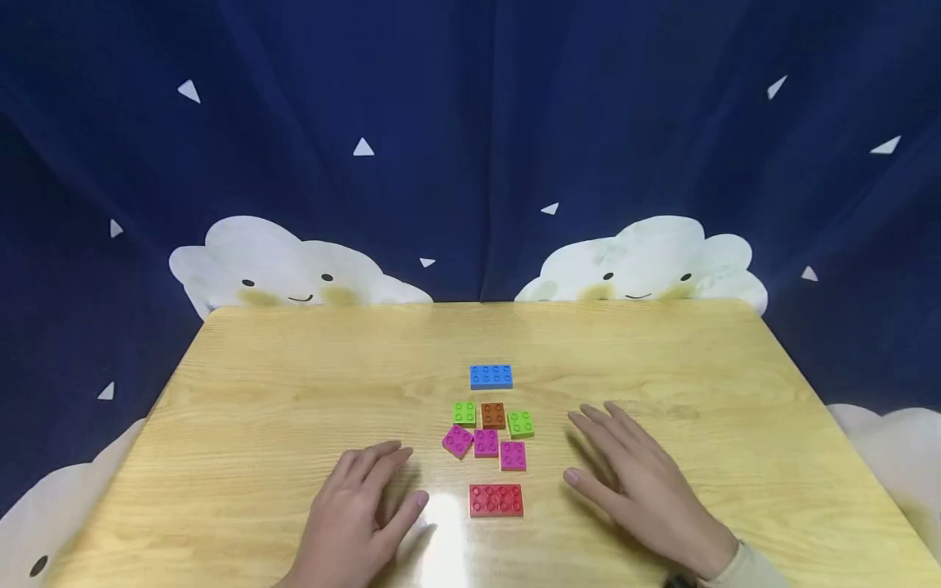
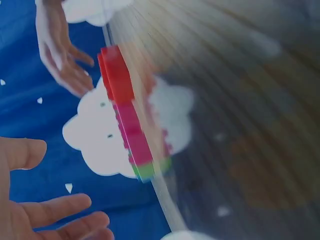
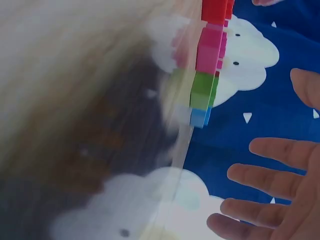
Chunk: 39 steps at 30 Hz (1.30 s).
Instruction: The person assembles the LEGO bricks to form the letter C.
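Note:
Toy building bricks lie studs up in the middle of the table. A long blue brick (image 1: 491,377) is farthest back, a long red brick (image 1: 496,501) nearest the front. Between them, a brown square brick (image 1: 493,416) sits between a left green brick (image 1: 464,413) and a right green brick (image 1: 520,424). In front of these are three magenta bricks (image 1: 486,443), the leftmost one turned askew. My left hand (image 1: 360,510) is left of the bricks, fingers relaxed, holding nothing. On the other side, my right hand (image 1: 639,486) has its fingers spread and holds nothing; both are apart from the bricks.
The bricks stand on a glossy light wooden table (image 1: 294,367). Behind it hangs a dark blue curtain (image 1: 441,98) with white triangles and smiling clouds. A pale sleeve (image 1: 746,567) covers the right wrist.

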Each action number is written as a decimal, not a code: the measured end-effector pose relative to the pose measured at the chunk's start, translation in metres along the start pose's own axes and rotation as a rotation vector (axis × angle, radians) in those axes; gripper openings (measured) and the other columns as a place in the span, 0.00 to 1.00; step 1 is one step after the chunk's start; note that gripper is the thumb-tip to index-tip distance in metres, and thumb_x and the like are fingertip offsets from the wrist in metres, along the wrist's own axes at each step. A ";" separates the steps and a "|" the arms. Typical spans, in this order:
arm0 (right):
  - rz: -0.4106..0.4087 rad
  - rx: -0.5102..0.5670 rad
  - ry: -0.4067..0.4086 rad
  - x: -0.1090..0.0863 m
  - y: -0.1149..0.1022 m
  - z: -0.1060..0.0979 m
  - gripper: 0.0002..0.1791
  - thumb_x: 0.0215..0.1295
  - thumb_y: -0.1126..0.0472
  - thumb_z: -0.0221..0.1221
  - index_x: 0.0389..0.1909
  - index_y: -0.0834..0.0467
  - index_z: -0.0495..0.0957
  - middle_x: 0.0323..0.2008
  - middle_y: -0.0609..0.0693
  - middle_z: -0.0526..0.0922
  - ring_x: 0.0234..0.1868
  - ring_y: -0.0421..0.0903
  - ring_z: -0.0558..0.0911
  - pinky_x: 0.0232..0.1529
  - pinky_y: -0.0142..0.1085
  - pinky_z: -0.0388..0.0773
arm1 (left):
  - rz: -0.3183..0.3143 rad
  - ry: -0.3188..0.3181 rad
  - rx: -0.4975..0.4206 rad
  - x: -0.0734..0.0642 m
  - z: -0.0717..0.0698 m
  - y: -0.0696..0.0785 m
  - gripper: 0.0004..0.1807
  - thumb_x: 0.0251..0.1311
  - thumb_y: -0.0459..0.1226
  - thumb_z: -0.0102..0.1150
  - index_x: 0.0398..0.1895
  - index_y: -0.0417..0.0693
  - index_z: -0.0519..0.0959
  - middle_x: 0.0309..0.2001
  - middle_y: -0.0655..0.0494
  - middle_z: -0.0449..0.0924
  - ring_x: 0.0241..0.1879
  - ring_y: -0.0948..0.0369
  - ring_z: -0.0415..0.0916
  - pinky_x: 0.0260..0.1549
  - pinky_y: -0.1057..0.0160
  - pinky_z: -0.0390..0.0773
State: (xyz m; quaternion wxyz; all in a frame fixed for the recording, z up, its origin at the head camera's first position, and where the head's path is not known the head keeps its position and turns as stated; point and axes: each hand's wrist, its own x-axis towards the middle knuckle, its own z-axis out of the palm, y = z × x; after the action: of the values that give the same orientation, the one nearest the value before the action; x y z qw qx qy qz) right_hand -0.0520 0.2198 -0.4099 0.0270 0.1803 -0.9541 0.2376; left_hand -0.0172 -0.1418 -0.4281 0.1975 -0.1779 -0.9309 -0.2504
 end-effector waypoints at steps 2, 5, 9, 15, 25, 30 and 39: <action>-0.042 0.002 0.014 0.006 -0.002 0.003 0.36 0.77 0.40 0.66 0.78 0.53 0.74 0.77 0.56 0.73 0.81 0.67 0.63 0.72 0.71 0.61 | 0.059 0.023 -0.027 0.004 0.006 0.005 0.22 0.70 0.50 0.71 0.57 0.47 0.87 0.56 0.56 0.86 0.52 0.58 0.79 0.47 0.51 0.84; -0.106 -0.005 0.031 0.015 -0.004 0.007 0.33 0.76 0.43 0.68 0.74 0.55 0.78 0.75 0.57 0.75 0.79 0.67 0.66 0.71 0.71 0.64 | 0.132 0.036 -0.071 0.011 0.015 0.012 0.20 0.70 0.50 0.71 0.54 0.46 0.88 0.51 0.59 0.86 0.47 0.61 0.79 0.45 0.56 0.83; -0.202 -0.029 0.060 0.025 -0.007 0.015 0.30 0.72 0.46 0.71 0.69 0.56 0.83 0.69 0.56 0.81 0.72 0.62 0.75 0.69 0.65 0.71 | 0.184 0.003 -0.092 0.018 0.024 0.020 0.21 0.63 0.47 0.77 0.51 0.44 0.88 0.47 0.59 0.87 0.43 0.61 0.77 0.44 0.59 0.81; -0.325 -0.073 0.059 0.036 -0.010 0.024 0.25 0.68 0.48 0.75 0.60 0.56 0.88 0.48 0.46 0.87 0.49 0.43 0.82 0.49 0.44 0.84 | 0.171 -0.100 -0.066 0.026 0.032 0.031 0.21 0.58 0.47 0.82 0.49 0.45 0.89 0.44 0.59 0.86 0.41 0.61 0.75 0.42 0.59 0.80; -0.421 -0.117 -0.004 0.049 -0.019 0.033 0.21 0.68 0.52 0.74 0.57 0.57 0.89 0.36 0.44 0.79 0.34 0.38 0.76 0.35 0.36 0.80 | 0.171 -0.229 -0.014 0.034 0.039 0.036 0.22 0.54 0.47 0.85 0.46 0.44 0.89 0.42 0.56 0.86 0.41 0.57 0.78 0.44 0.56 0.82; -0.459 -0.166 -0.009 0.054 -0.023 0.037 0.20 0.67 0.52 0.75 0.55 0.59 0.89 0.33 0.44 0.77 0.30 0.37 0.73 0.32 0.34 0.78 | 0.150 -0.318 -0.024 0.039 0.040 0.036 0.21 0.52 0.46 0.86 0.43 0.44 0.89 0.41 0.56 0.86 0.39 0.58 0.78 0.41 0.57 0.82; -0.473 -0.202 -0.038 0.059 -0.025 0.038 0.19 0.67 0.56 0.74 0.54 0.60 0.88 0.35 0.48 0.82 0.30 0.43 0.79 0.32 0.38 0.81 | 0.127 -0.357 -0.019 0.044 0.043 0.037 0.17 0.53 0.44 0.86 0.38 0.44 0.89 0.35 0.58 0.83 0.36 0.60 0.77 0.38 0.59 0.80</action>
State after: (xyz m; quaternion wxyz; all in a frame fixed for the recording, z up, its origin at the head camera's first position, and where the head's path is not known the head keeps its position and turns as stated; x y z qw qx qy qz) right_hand -0.0963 0.1618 -0.4248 0.0819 0.3995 -0.9045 0.1248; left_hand -0.0507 -0.0783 -0.4275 0.0429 -0.2800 -0.9356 -0.2107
